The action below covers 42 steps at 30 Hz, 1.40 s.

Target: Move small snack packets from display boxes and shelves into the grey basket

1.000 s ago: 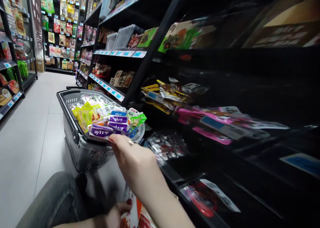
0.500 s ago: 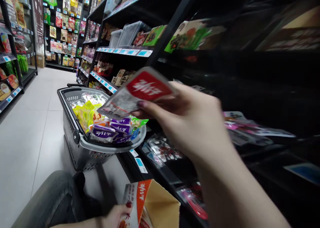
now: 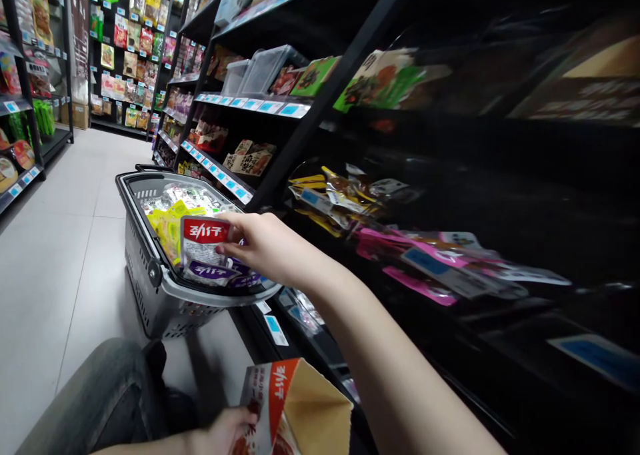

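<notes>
Tiled floor | slatted gray plastic basket | right hand pinching flat packet

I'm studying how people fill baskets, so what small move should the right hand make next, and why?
Probably lower the red-topped packet slightly and release it: the right hand holds it over the basket, beside the purple-topped packets, and the left hand holds the open box clear of the basket.
</notes>
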Tool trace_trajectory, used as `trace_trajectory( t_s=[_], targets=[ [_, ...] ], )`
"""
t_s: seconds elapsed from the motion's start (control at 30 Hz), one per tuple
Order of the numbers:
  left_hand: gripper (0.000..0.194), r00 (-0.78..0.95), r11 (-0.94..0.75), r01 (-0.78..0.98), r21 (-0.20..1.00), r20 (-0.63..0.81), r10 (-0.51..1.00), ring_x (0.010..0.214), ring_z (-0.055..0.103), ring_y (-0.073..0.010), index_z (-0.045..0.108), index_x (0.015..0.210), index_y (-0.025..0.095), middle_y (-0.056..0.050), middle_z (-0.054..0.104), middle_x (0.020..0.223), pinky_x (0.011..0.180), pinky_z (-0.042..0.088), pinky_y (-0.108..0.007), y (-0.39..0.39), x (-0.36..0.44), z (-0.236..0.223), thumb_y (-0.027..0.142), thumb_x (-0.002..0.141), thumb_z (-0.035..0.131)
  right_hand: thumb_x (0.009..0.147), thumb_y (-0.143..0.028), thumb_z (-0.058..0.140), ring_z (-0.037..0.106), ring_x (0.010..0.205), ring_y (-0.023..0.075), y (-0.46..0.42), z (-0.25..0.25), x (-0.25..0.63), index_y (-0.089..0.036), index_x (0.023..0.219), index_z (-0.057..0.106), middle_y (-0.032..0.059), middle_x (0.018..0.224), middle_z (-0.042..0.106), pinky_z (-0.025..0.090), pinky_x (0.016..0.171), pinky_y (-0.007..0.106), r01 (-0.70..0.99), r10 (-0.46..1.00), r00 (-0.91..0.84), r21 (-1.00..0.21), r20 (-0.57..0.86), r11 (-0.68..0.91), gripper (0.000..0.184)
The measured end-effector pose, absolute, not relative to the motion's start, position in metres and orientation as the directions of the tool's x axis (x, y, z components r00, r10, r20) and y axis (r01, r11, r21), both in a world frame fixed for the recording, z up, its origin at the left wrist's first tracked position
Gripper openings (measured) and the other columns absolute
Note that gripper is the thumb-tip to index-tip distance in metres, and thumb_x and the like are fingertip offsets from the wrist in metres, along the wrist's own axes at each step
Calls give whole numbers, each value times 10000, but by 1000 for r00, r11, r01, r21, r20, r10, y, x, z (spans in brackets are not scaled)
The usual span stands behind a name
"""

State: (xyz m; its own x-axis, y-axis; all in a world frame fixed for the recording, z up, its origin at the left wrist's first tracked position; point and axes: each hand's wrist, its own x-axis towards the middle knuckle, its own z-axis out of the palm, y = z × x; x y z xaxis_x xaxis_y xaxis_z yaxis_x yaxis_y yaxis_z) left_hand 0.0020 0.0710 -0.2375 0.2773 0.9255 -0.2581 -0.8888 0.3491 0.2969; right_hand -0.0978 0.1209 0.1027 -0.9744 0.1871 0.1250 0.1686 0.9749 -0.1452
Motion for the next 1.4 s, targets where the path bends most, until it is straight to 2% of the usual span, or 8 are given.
trace_trajectory(
  t_s=[0.17, 0.33, 0.47, 0.6, 0.87, 1.07, 1.2, 1.4],
  targets=[
    [454, 315, 357, -909, 217, -206, 926, 805, 584, -276, 615, 810, 117, -99, 671, 718, 853, 319, -387, 68, 2, -237, 483, 556, 532, 714, -135, 579, 547, 592, 135, 121, 104, -97, -192, 749, 589, -24, 599, 577, 372, 534, 236, 130, 161, -967, -160, 199, 979, 68],
    [536, 332, 368, -899, 237, -178, 926, 777, 597, -273, 623, 842, 70, -119, 678, 725, 869, 323, -378, 64, -1, -232, 537, 596, 529, 702, -237, 609, 602, 704, 181, 151, 128, -73, -195, 815, 569, 17, 753, 644, 475, 625, 310, 12, 278, -855, -519, 438, 855, 127],
    [592, 362, 391, -898, 201, -168, 917, 822, 606, -294, 614, 912, 47, -142, 684, 773, 899, 310, -404, 61, 0, -233, 566, 659, 484, 651, -275, 651, 599, 696, 172, 194, 134, -35, -204, 825, 574, 15, 774, 633, 508, 658, 337, 46, 445, -811, -717, 379, 695, 204],
    [664, 371, 384, -913, 135, -115, 921, 889, 599, -298, 579, 1008, 11, -175, 676, 880, 918, 312, -410, 55, 0, -229, 588, 698, 469, 653, -243, 614, 593, 720, 149, 227, 110, -13, -206, 727, 538, -10, 723, 590, 519, 744, 357, 88, 505, -820, -812, 270, 576, 113],
    [664, 353, 369, -924, 100, -146, 924, 897, 603, -314, 532, 1068, -41, -208, 664, 935, 935, 313, -439, 51, -2, -225, 507, 694, 514, 669, -101, 463, 599, 715, 126, 243, 74, -42, -170, 706, 505, -5, 708, 601, 506, 721, 311, 216, 467, -866, -707, 181, 673, 89],
    [509, 327, 367, -919, 141, -247, 912, 796, 628, -269, 582, 957, 20, -149, 688, 780, 886, 348, -389, 49, -4, -222, 457, 704, 517, 625, -50, 520, 570, 763, 139, 248, 59, -53, -153, 713, 624, 11, 758, 625, 435, 758, 286, 329, 456, -868, -463, 195, 823, 172],
    [573, 352, 397, -906, 147, -261, 899, 804, 629, -274, 567, 989, -28, -190, 680, 846, 882, 360, -397, 48, -4, -219, 470, 716, 489, 619, -66, 560, 554, 785, 155, 246, 56, -49, -169, 709, 668, 32, 816, 630, 392, 780, 284, 360, 448, -856, -325, 257, 875, 175],
    [563, 374, 441, -883, 157, -330, 866, 797, 633, -308, 562, 988, -28, -201, 681, 840, 890, 353, -453, 43, -9, -204, 459, 725, 466, 640, -81, 562, 568, 771, 155, 253, 43, -48, -173, 751, 672, 25, 759, 639, 411, 761, 270, 437, 516, -814, -306, 266, 846, 182]
  ],
)
